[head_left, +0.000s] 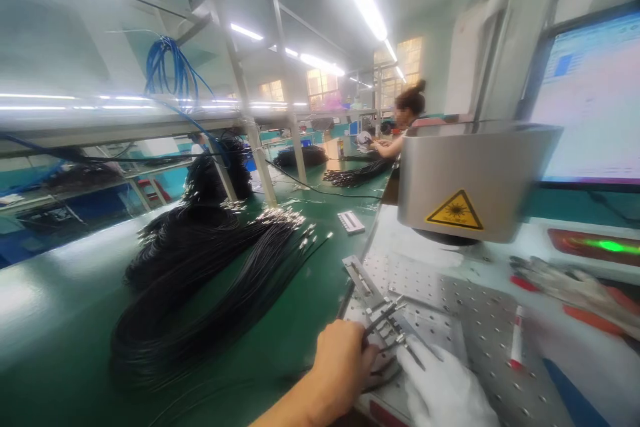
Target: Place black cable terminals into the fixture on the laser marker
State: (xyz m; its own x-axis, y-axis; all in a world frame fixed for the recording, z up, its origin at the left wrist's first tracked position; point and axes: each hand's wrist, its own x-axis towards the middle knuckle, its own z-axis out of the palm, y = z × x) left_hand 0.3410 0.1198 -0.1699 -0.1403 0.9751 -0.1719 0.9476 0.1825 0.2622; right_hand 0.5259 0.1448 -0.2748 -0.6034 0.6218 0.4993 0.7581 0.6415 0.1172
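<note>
Pinched cable (pixel 379 322) in bare left hand (pixel 345 357), thumb and fingers drawn together. Aimed its tip away and rightward, across jig (pixel 370 295) just ahead of left fingertips (long axis slanting from far left to near right). Rested gloved right hand (pixel 443 383) by jig's near right end, about as close as left; couldn't tell grip or finger opening there. Had jig on perforated plate (pixel 475 310), right of green table (pixel 65 327).
</note>
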